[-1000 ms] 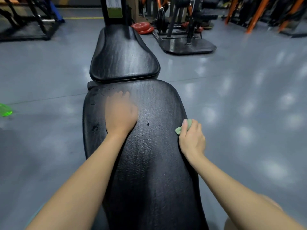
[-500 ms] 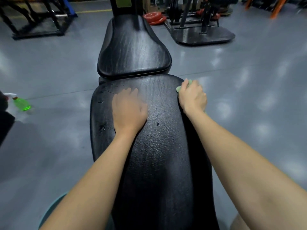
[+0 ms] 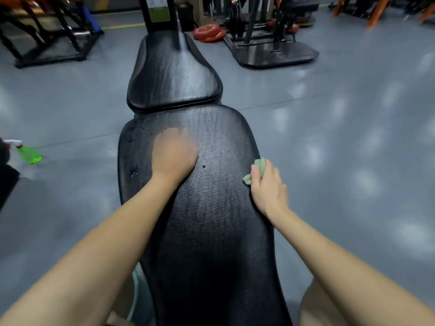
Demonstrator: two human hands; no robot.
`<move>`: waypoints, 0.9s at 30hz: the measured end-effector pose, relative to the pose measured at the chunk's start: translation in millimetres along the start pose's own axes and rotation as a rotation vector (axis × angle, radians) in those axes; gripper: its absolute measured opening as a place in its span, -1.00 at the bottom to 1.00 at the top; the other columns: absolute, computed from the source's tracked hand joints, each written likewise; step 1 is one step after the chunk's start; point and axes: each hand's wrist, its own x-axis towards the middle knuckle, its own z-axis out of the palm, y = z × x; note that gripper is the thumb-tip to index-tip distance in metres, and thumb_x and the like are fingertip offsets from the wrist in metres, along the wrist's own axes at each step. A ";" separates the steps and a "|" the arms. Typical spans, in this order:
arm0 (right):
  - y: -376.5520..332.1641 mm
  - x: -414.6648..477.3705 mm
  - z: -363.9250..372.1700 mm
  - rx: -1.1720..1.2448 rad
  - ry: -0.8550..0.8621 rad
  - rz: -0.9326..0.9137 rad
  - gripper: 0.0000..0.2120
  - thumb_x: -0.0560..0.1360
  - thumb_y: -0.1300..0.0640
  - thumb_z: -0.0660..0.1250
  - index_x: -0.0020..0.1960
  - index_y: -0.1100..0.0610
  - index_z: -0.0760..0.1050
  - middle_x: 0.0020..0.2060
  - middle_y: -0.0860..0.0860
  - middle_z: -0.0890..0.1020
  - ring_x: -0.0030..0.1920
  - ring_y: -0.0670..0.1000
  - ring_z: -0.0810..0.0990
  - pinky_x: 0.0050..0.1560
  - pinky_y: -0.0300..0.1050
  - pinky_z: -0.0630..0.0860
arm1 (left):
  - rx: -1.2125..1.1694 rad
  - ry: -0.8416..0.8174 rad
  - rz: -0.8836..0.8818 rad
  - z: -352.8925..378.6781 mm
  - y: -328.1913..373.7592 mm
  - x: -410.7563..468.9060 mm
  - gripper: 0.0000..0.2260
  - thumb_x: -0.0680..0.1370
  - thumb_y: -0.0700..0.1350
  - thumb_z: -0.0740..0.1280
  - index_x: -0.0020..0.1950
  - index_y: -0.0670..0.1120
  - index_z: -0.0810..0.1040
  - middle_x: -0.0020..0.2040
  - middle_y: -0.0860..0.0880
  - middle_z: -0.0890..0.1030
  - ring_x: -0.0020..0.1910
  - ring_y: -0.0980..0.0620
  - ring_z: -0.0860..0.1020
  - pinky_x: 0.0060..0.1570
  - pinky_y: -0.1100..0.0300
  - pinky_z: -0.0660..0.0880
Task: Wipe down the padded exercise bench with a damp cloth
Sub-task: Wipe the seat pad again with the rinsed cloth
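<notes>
A long black padded bench pad point(image 3: 211, 220) runs away from me, with a smaller black pad point(image 3: 174, 74) beyond it. Water drops dot the long pad's far left part. My left hand point(image 3: 174, 154) rests flat on the pad's upper middle, fingers forward. My right hand point(image 3: 268, 187) grips a bunched pale green cloth point(image 3: 257, 169) and presses it against the pad's right edge.
A green spray bottle point(image 3: 28, 154) lies on the grey floor to the left. Red weight plates point(image 3: 209, 31) and black machine frames point(image 3: 270, 43) stand beyond the bench. Another black rack point(image 3: 47, 36) is at the far left. Grey floor lies open on both sides.
My right hand with the cloth has slid back toward me along the pad's right edge from its far corner. My left hand stays pressed in the same spot.
</notes>
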 end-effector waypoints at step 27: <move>25.0 57.7 12.1 0.802 -0.129 0.032 -0.79 0.72 0.02 0.15 0.13 0.02 0.55 -0.37 -0.21 0.58 -0.32 -0.25 0.47 -0.12 -0.31 0.39 | -0.290 -0.063 0.171 -2.7 55.8 -40.4 -0.52 0.55 0.01 0.29 0.46 -0.07 0.50 0.42 -0.16 0.48 0.47 -0.17 0.40 0.53 -0.15 0.20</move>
